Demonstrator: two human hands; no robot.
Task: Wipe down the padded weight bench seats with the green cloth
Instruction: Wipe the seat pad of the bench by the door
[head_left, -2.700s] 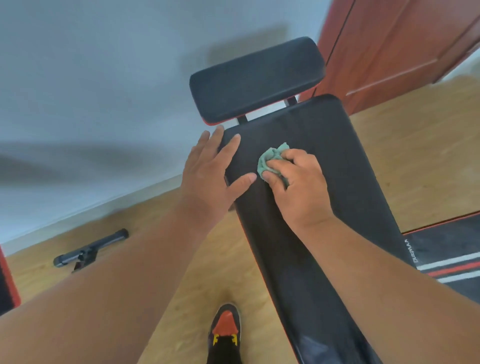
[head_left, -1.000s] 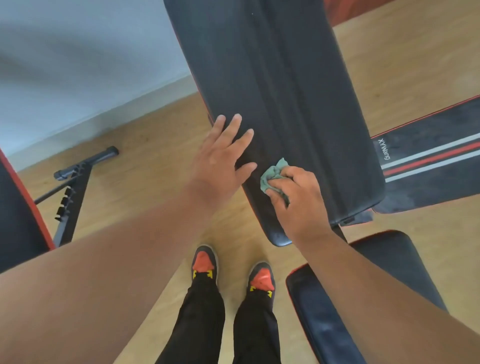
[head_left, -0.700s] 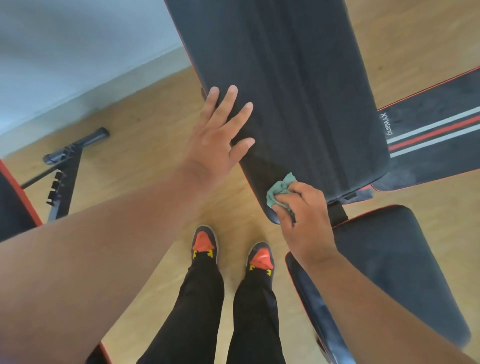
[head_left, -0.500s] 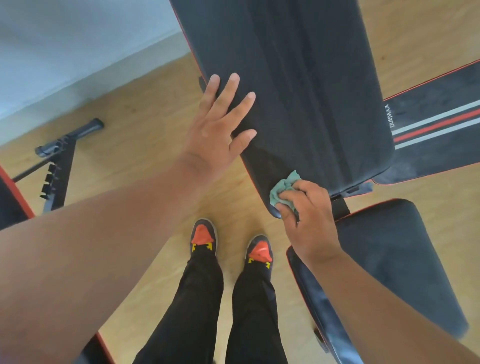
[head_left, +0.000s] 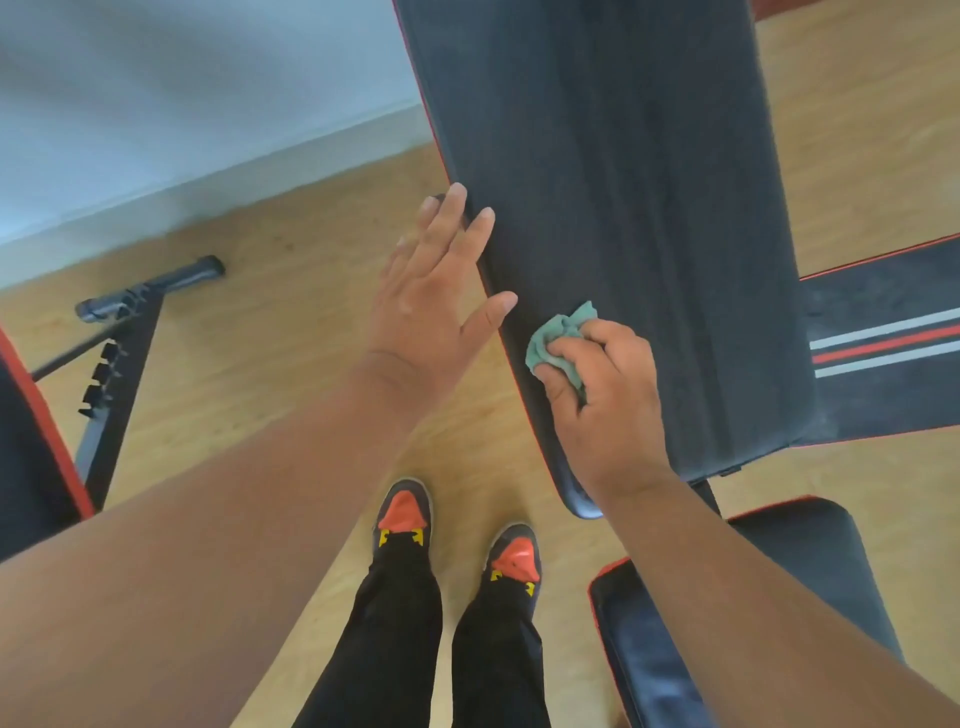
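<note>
Cloth (head_left: 558, 338), green and crumpled, sits bunched in the right hand (head_left: 605, 395), whose fingers curl round it and press it onto the long black back pad (head_left: 649, 208) of the weight bench, near the pad's left edge and a little above its lower end. The left hand (head_left: 436, 296) lies flat with fingers spread and straight, fingertips and thumb resting on the pad's left edge just above the cloth; it holds nothing. Below the pad's lower end is the smaller black seat pad (head_left: 810, 561) with red trim, partly hidden by the right forearm. Right of the back pad a dark floor mat (head_left: 883, 332) with white and red stripes lies on the wooden floor (head_left: 249, 364). Well to the left of the pad stands a black metal frame (head_left: 119, 343) with a notched bar. Two shoes (head_left: 402, 512) with orange toes stand just below the left hand.

Compared with half a second ago, the right hand and cloth sit higher up the back pad, away from its lower corner, and the left hand has slid nearer the pad's edge.
</note>
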